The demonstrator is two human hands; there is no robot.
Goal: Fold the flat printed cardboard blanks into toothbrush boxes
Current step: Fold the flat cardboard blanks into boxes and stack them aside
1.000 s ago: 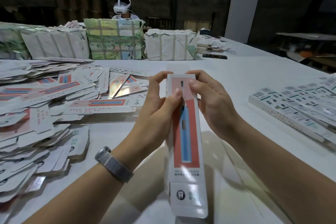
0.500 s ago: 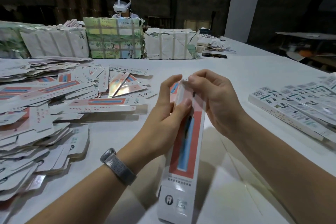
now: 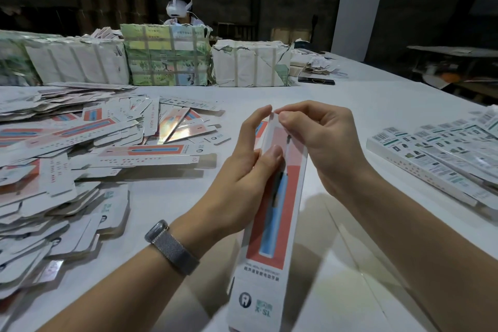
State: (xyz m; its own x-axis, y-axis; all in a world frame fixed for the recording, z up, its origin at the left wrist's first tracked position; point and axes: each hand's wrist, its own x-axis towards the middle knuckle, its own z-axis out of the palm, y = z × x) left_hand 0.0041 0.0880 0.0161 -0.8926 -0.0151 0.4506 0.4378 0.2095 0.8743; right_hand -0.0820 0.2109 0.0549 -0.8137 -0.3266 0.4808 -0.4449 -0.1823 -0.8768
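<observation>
While the toothbrush box [image 3: 272,224] stands tilted above the white table [image 3: 377,121], the left hand [image 3: 242,178] grasps its upper side and the right hand [image 3: 320,140] pinches its top flap; left of the box lie flat blanks [image 3: 67,156], right of it finished boxes [image 3: 442,164].

A long white box [image 3: 272,224] with a red panel and blue toothbrush print stands tilted, far end toward 12 o'clock. Flat printed blanks [image 3: 67,159] lie heaped at 9 o'clock; folded boxes [image 3: 442,159] lie at 3 o'clock.
</observation>
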